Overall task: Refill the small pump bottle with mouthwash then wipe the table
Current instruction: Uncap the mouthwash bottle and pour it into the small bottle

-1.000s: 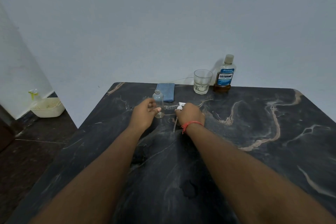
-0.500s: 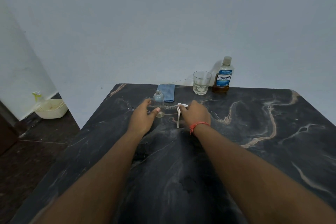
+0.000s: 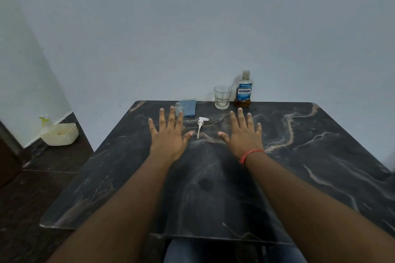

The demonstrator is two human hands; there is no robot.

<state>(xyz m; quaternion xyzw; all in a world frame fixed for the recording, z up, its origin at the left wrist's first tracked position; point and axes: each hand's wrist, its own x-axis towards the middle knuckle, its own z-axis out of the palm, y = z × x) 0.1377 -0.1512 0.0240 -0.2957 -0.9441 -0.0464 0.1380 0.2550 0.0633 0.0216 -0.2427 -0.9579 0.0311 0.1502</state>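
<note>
Both hands lie spread, holding nothing; small bottle uncapped, mouthwash bottle low on amber liquid.

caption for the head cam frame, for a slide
Both hands, left and right, spread open over the dark table; pump head lies between them, small bottle uncapped.

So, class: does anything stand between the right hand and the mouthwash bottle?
Nothing visible blocks it. The mouthwash bottle stands beyond the open right hand; the glass sits just left of that path.
</note>
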